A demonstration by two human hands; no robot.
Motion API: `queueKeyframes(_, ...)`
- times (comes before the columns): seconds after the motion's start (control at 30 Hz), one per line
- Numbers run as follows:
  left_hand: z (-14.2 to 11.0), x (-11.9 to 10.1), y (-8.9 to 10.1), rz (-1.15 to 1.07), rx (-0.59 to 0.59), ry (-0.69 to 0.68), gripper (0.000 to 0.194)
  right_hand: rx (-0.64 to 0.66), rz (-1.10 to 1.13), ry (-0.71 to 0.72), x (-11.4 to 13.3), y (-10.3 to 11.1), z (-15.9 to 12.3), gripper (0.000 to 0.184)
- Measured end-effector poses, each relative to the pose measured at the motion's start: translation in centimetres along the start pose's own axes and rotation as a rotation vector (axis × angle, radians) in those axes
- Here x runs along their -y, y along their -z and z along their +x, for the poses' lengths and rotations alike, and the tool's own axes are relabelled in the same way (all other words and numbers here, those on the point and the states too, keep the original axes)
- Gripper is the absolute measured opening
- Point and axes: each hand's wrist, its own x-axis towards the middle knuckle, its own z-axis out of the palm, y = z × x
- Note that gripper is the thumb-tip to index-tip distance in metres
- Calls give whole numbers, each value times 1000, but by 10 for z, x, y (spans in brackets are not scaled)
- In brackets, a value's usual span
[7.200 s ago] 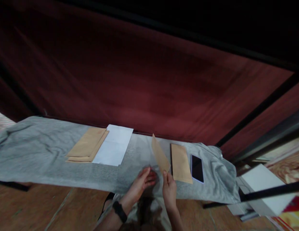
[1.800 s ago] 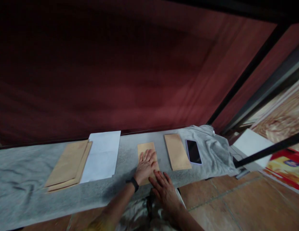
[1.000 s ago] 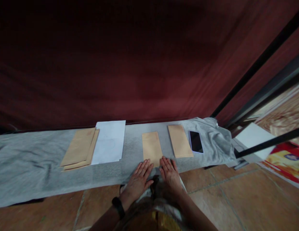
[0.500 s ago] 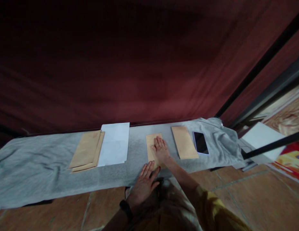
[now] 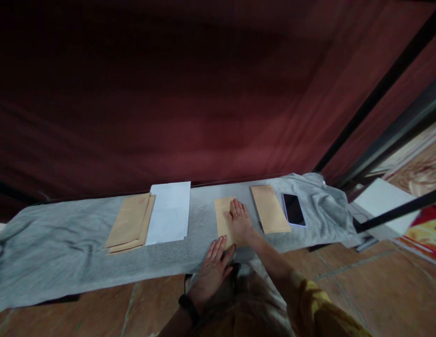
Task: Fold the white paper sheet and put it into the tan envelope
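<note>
A brown paper envelope [image 5: 223, 217] lies flat before me on the grey cloth [image 5: 200, 220]. My right hand [image 5: 240, 222] rests on it palm down, fingers stretched out over its right side. At the envelope's near end my left hand [image 5: 214, 264] lies flat with fingers extended, the fingertips touching the lower edge. Neither hand grips anything. Part of the envelope is hidden beneath the right hand. Just right of it is another brown envelope [image 5: 270, 209].
A phone [image 5: 294, 209] lies beyond the right envelope. On the left are white paper sheets [image 5: 169, 213] and a small stack of brown envelopes [image 5: 129, 220]. A dark red curtain [image 5: 203, 117] hangs behind; black poles [image 5: 375, 105] stand at the right.
My right hand has slid slightly to the right across the envelope. The left hand stays at the near edge. The whole view has shifted a little.
</note>
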Motion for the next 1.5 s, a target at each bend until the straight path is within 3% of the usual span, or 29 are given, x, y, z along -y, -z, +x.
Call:
queueKeyframes(0.3, 3, -3, 4, 1, -5, -1, 70, -90, -26, 103, -7, 23, -104, 58)
queueKeyframes(0.53, 15, -9, 10, -54, -42, 66, 45, -13, -14, 204, -5, 50, -156, 58)
queueKeyframes(0.77, 59, -29, 3, -141, -5, 129, 56, 88, -41, 268, 1, 68, -164, 52)
queueKeyframes(0.9, 93, -30, -6, -166, 66, 201, 63, 136, -26, 286, 1, 68, -167, 50)
queueKeyframes(1.03, 125, -18, -14, -150, 92, 234, 68, 89, -17, 162, 0, 58, -168, 51)
queueKeyframes(1.23, 162, 5, -27, -111, 96, 340, 68, 33, -28, 164, 1, 52, -167, 61)
queueKeyframes(1.5, 175, 30, -33, -96, 33, 412, 64, 3, 6, 155, 3, 57, -166, 61)
